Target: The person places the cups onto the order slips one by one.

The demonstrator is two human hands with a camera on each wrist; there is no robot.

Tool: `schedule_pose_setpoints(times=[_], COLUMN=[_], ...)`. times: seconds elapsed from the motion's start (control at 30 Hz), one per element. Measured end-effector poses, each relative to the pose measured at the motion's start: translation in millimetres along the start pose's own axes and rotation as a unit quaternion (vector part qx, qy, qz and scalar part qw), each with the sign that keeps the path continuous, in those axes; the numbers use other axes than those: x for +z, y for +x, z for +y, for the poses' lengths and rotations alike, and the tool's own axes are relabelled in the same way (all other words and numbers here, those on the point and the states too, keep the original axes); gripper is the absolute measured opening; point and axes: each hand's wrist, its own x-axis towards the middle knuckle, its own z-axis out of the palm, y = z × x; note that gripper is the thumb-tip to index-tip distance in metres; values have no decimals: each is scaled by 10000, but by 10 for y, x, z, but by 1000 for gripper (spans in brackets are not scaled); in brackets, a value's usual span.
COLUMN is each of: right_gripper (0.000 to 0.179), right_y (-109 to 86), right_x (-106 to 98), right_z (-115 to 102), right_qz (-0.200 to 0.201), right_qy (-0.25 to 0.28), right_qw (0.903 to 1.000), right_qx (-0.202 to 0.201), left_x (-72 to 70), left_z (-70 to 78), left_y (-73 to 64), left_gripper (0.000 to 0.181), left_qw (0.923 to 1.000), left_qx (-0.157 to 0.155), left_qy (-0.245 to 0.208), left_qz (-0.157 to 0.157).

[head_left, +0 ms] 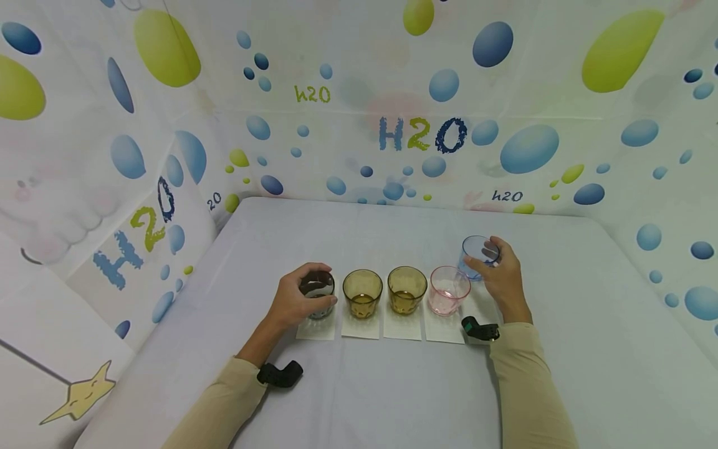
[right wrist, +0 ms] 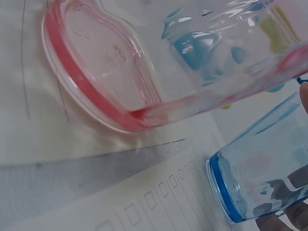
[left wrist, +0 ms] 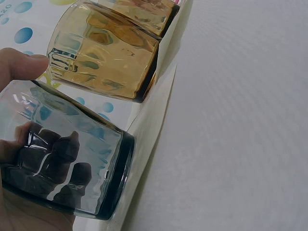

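My left hand (head_left: 294,298) grips a dark grey glass (head_left: 320,284) at the left end of a row of tumblers, fingers and thumb around its sides. The left wrist view shows that glass (left wrist: 72,149) over a white card, with fingers visible through its wall. My right hand (head_left: 503,280) holds a clear blue glass (head_left: 472,248) between thumb and fingers, behind and right of a pink glass (head_left: 449,293). In the right wrist view the blue glass (right wrist: 260,168) is beyond the pink one (right wrist: 106,62). Whether it touches the table I cannot tell.
Two amber glasses (head_left: 362,294) stand mid-row between the grey and pink ones. White paper cards (head_left: 360,329) lie under the row, and another, printed with small squares (right wrist: 144,207), lies at the right. A patterned cloth (head_left: 348,131) hangs behind the white table (head_left: 392,386).
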Motion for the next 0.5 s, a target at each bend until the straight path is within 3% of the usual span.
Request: schedule_pose_setpoints(times=[0.5], right_gripper=[89], right_y=[-8], right_x=[-19], right_z=[-41], right_qz=[77], right_qy=[-125], right_qw=[9999], right_qx=[-89], left_x=[-4], left_z=[-14], left_y=[0], left_gripper=[55], left_qw=[10000], left_qx=[15], left_qy=[6], left_qz=[-1])
